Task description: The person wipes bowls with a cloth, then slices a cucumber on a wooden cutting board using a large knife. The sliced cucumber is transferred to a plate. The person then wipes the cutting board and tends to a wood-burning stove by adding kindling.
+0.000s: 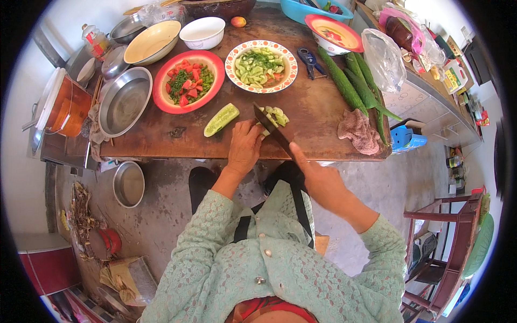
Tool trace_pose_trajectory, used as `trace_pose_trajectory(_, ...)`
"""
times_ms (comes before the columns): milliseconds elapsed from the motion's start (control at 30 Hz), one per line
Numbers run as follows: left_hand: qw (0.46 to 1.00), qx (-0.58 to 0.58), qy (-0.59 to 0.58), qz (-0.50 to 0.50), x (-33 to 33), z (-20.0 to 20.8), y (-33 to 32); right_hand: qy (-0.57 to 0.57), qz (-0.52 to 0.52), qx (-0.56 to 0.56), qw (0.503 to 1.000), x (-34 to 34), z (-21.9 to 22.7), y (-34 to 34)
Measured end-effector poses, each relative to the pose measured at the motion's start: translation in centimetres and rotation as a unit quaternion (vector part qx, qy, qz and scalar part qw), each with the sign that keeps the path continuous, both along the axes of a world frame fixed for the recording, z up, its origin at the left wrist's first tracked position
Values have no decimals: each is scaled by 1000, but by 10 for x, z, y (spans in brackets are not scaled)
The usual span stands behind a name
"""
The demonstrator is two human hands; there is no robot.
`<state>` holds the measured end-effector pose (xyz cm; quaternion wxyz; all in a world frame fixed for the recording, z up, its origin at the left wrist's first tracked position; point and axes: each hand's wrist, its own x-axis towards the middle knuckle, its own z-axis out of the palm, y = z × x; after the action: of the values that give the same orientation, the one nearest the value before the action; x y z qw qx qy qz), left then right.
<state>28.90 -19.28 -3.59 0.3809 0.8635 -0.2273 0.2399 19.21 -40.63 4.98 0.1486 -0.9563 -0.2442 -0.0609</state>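
Note:
My right hand point(319, 175) is wrapped around the handle of a dark-bladed kitchen knife point(276, 130), whose blade slants up and left across the board-like wooden tabletop. Against the blade's left side my left hand point(245, 141) presses down with curled fingers, holding a cucumber piece that they mostly hide. Pale green cut cucumber pieces point(277, 115) lie close around the blade. Left of my left hand rests a peeled cucumber half point(221, 119), cut side up. Just beyond the knife stands an orange-and-white patterned bowl point(230, 71) with chopped cucumber and green herbs in it.
A red-rimmed dish point(160, 89) holds chopped tomato and greens. A steel basin point(106, 113) sits at the table's left edge. Whole cucumbers point(347, 86), a pinkish cloth point(360, 132), a dark blue peeler-like tool point(311, 63) and a plastic bag point(384, 59) occupy the right side.

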Motion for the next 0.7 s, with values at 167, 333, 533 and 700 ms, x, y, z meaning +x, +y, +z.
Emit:
trace_pose_trajectory(167, 1000, -21, 1, -10, 2, -2, 1, 114, -44, 32, 992, 12, 20, -7)
trace_pose_trajectory(333, 999, -25, 31, -6, 1, -3, 2, 87, -31, 51, 994, 10, 36, -6)
trace_pose_trajectory(533, 1000, 0, 8, 1, -2, 1, 0, 97, -22, -13, 995, -6, 23, 7)
trace_pose_trajectory(700, 1000, -6, 19, -3, -1, 1, 1, 73, -31, -59, 995, -6, 8, 15)
